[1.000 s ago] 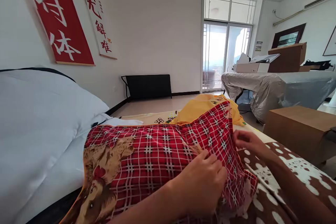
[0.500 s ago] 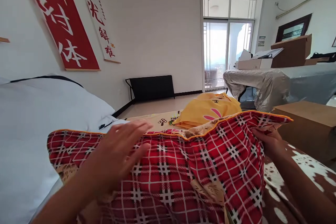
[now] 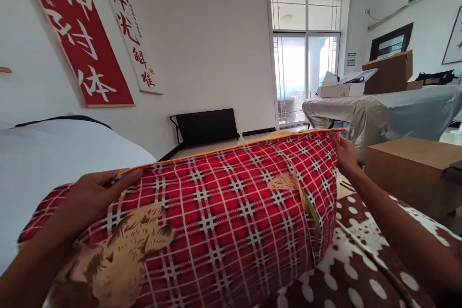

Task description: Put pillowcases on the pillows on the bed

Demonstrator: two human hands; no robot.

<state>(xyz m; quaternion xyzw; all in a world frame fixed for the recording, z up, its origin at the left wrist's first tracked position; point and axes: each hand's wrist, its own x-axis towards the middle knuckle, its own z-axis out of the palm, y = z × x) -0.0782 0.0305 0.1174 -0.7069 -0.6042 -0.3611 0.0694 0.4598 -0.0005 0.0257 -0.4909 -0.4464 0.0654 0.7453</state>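
A red plaid pillow [image 3: 224, 221] with an orange piped edge and a brown animal print fills the lower middle, held up in front of me. My left hand [image 3: 86, 199] lies on its upper left edge, fingers curled over the piping. My right hand [image 3: 344, 154] pinches the pillow's far right corner, arm stretched out. The pillow hides what lies behind it on the bed.
A white pillow [image 3: 54, 154] lies at the left. A brown bedcover with white spots [image 3: 361, 269] spreads at the lower right. A cardboard box [image 3: 411, 168] stands right, behind it a covered table [image 3: 382, 115] with boxes. Red banners [image 3: 75, 33] hang on the wall.
The pillow has been lifted and stretched out wide. My left hand moved from flat on its top to gripping the left edge. My right hand rose with the right corner. The yellow cloth is now hidden.
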